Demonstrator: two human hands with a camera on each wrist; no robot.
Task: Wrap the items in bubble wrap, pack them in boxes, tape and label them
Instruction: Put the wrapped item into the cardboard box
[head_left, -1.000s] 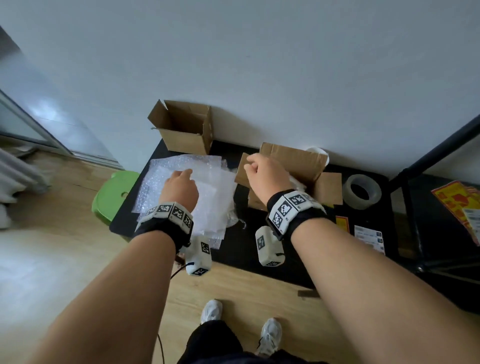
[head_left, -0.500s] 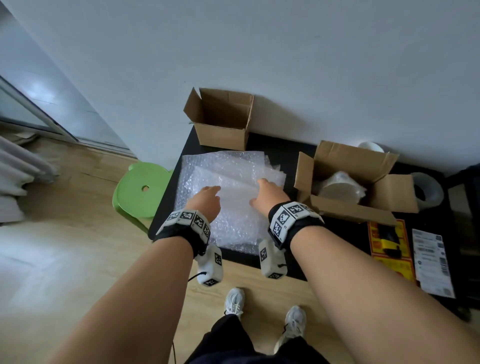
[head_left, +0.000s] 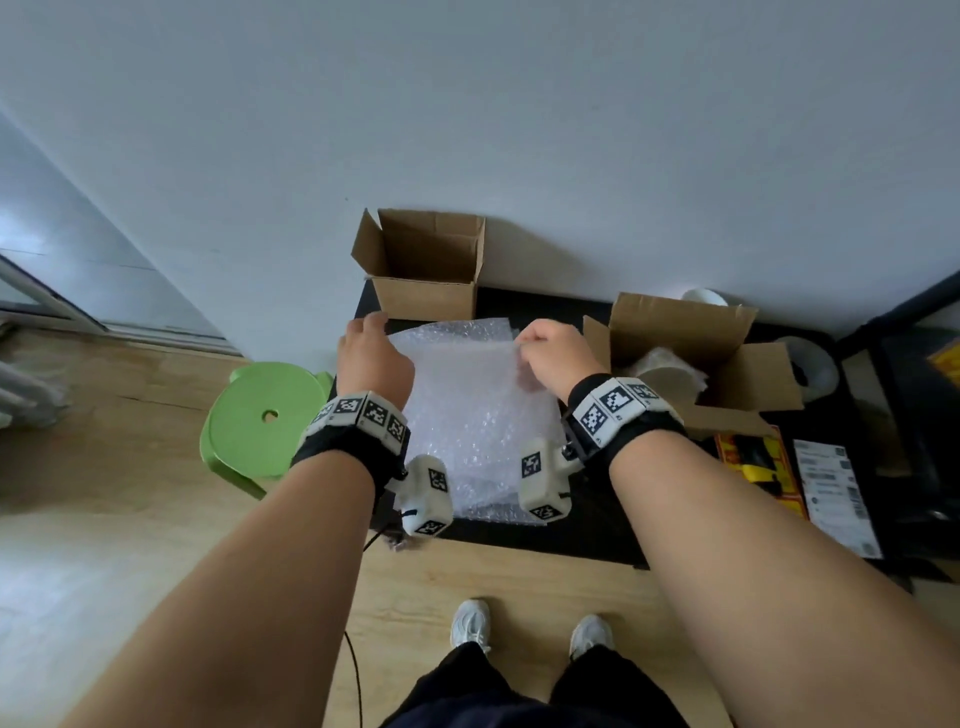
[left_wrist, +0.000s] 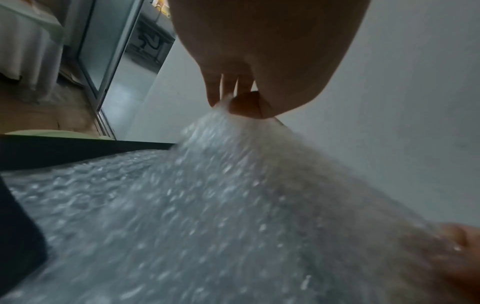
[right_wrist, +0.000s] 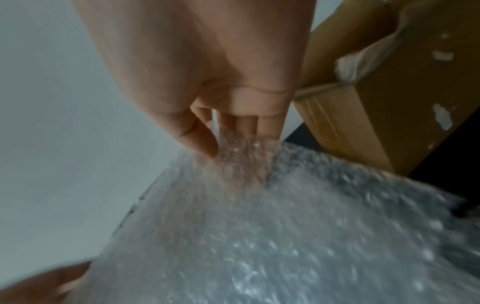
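A sheet of clear bubble wrap (head_left: 467, 395) is lifted off a pile of more sheets on the black table (head_left: 587, 530). My left hand (head_left: 371, 353) pinches its far left corner; the left wrist view shows thumb and fingers (left_wrist: 233, 100) closed on the bubble wrap (left_wrist: 207, 205). My right hand (head_left: 545, 348) pinches the far right corner, and the right wrist view shows the same pinch (right_wrist: 221, 142) on the sheet (right_wrist: 259, 236). An empty open cardboard box (head_left: 426, 270) stands at the back left. A second open box (head_left: 691, 358) on the right holds a wrapped item (head_left: 665, 369).
A roll of clear tape (head_left: 810, 369) lies right of the second box. A yellow-and-red pack (head_left: 753, 462) and a white shipping label (head_left: 836, 499) lie at the table's right front. A green stool (head_left: 260, 421) stands left of the table. The wall is close behind.
Both hands went from lying flat on the pile to the far corners of the top sheet, took hold of it and lifted it. Earlier the right hand left the right box.
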